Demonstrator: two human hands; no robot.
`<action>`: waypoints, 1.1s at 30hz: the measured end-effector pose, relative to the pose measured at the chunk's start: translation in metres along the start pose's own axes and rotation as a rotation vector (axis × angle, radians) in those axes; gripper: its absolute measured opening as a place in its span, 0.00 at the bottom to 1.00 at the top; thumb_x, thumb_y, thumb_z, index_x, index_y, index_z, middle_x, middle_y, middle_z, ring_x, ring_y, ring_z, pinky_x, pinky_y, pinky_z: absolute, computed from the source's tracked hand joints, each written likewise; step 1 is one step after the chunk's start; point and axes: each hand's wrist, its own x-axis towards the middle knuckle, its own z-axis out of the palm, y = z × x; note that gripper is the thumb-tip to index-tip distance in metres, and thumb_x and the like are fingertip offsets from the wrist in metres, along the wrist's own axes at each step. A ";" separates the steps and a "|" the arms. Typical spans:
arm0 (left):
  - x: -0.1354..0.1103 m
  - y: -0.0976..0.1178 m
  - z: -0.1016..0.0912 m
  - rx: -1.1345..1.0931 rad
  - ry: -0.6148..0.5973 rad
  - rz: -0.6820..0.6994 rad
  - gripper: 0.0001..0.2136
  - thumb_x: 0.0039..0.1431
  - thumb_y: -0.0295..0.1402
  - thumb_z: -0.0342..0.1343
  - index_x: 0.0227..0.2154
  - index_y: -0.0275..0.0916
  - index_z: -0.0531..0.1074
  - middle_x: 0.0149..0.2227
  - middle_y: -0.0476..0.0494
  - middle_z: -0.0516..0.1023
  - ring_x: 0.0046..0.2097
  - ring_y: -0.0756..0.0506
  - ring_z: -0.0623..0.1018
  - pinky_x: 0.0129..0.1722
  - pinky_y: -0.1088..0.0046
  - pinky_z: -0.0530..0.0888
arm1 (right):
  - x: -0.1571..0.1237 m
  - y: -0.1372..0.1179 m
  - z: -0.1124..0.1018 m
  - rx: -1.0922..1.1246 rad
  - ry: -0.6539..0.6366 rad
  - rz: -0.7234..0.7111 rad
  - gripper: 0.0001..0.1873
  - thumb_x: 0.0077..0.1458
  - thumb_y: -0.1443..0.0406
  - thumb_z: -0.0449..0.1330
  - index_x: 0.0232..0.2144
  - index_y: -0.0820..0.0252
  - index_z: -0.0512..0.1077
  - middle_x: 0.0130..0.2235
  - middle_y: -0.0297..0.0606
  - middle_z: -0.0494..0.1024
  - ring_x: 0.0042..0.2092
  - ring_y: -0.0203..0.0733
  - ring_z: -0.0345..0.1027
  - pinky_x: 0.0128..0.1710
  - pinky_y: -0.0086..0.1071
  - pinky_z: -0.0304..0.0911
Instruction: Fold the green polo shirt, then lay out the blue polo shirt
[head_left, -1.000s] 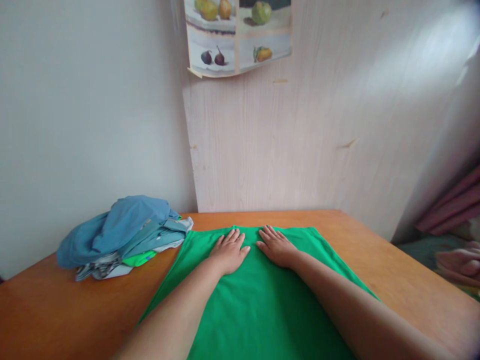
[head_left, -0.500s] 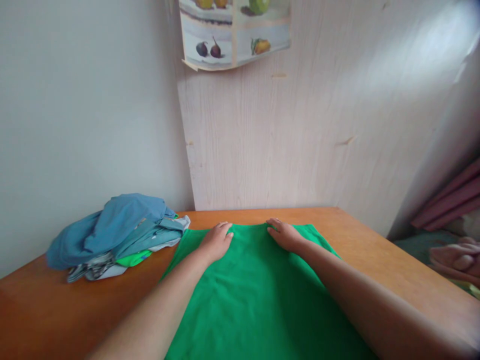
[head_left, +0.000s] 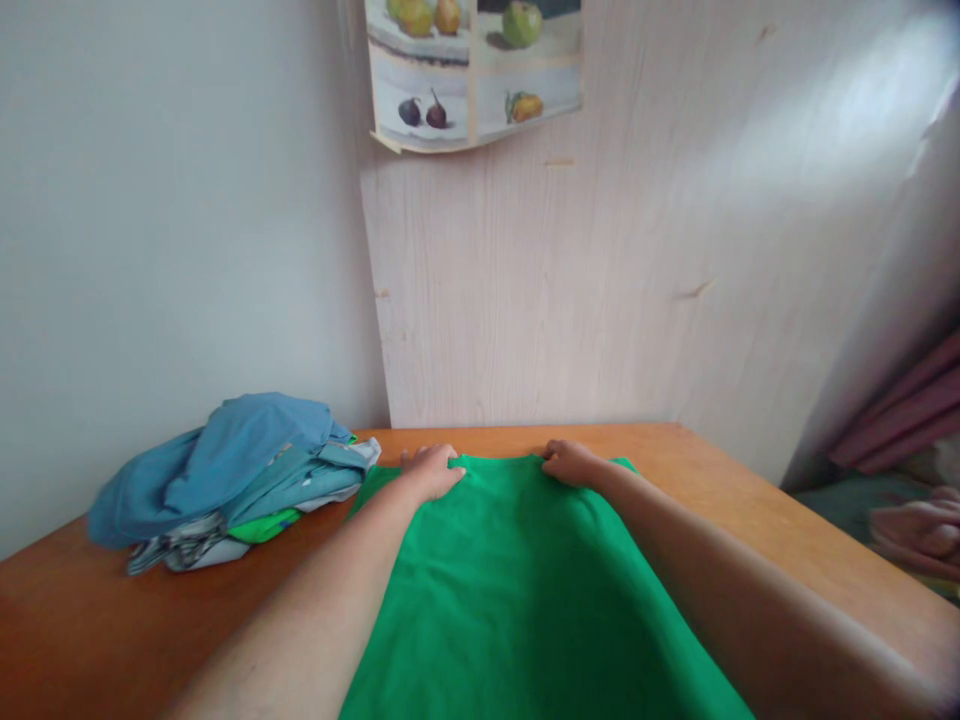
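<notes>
A bright green cloth (head_left: 517, 590) lies spread across the wooden table (head_left: 120, 620) in front of me. My left hand (head_left: 429, 468) is at the cloth's far edge, fingers curled and pinching the fabric. My right hand (head_left: 571, 463) grips the same far edge a little to the right, its fingers also closed on the cloth. Both forearms stretch over the green fabric.
A heap of blue, grey and green clothes (head_left: 225, 480) sits at the table's far left by the white wall. A pale wood panel with a fruit picture (head_left: 472, 70) stands behind the table. Pink and dark fabrics (head_left: 907, 490) lie off the table's right side.
My hands went from lying flat on the cloth to its far edge, where their fingers closed on the fabric. The clothes heap has not moved.
</notes>
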 end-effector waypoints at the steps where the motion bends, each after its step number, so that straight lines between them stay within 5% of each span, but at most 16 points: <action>1: 0.000 0.000 0.000 0.001 0.008 0.000 0.13 0.54 0.45 0.61 0.40 0.48 0.75 0.50 0.41 0.80 0.58 0.33 0.72 0.62 0.48 0.55 | 0.001 0.000 0.000 -0.004 0.008 0.011 0.14 0.52 0.66 0.59 0.41 0.60 0.77 0.44 0.44 0.81 0.45 0.46 0.73 0.42 0.32 0.63; 10: -0.004 0.000 -0.005 -0.060 0.050 0.114 0.07 0.54 0.36 0.60 0.36 0.44 0.72 0.46 0.45 0.78 0.52 0.38 0.75 0.63 0.47 0.51 | -0.007 -0.008 -0.013 -0.057 0.038 -0.025 0.08 0.51 0.65 0.58 0.35 0.57 0.74 0.37 0.39 0.80 0.39 0.44 0.70 0.35 0.31 0.57; 16: 0.009 -0.002 -0.018 -0.128 0.041 0.091 0.04 0.52 0.34 0.59 0.32 0.44 0.72 0.37 0.48 0.80 0.43 0.41 0.77 0.54 0.61 0.65 | 0.001 -0.009 -0.030 -0.080 0.041 -0.048 0.07 0.53 0.64 0.56 0.34 0.56 0.73 0.35 0.38 0.80 0.37 0.42 0.69 0.33 0.31 0.55; 20: 0.013 0.000 -0.012 -0.117 0.032 0.019 0.04 0.52 0.32 0.57 0.32 0.44 0.72 0.35 0.49 0.80 0.40 0.41 0.77 0.50 0.62 0.67 | 0.002 -0.008 -0.024 -0.110 0.056 -0.012 0.09 0.54 0.62 0.57 0.37 0.56 0.74 0.39 0.40 0.81 0.41 0.45 0.71 0.40 0.35 0.58; 26: 0.004 0.006 -0.003 -0.057 0.076 -0.017 0.07 0.57 0.33 0.56 0.39 0.45 0.71 0.43 0.45 0.81 0.48 0.38 0.77 0.57 0.51 0.61 | -0.014 -0.007 -0.014 -0.166 0.127 0.029 0.18 0.58 0.55 0.58 0.47 0.57 0.73 0.50 0.47 0.78 0.53 0.56 0.69 0.55 0.50 0.54; 29: -0.006 0.014 -0.008 -0.016 0.165 0.030 0.10 0.60 0.31 0.53 0.44 0.43 0.70 0.50 0.40 0.78 0.54 0.36 0.73 0.60 0.50 0.58 | -0.021 -0.013 -0.020 -0.180 0.183 0.013 0.18 0.62 0.57 0.53 0.49 0.59 0.73 0.53 0.49 0.76 0.55 0.55 0.67 0.55 0.47 0.55; 33: -0.024 0.029 -0.005 0.045 0.207 0.234 0.10 0.64 0.30 0.48 0.44 0.41 0.72 0.48 0.39 0.78 0.54 0.40 0.73 0.57 0.60 0.65 | -0.032 -0.030 -0.016 -0.167 0.160 -0.075 0.24 0.68 0.59 0.42 0.46 0.61 0.76 0.48 0.50 0.79 0.50 0.51 0.73 0.50 0.41 0.63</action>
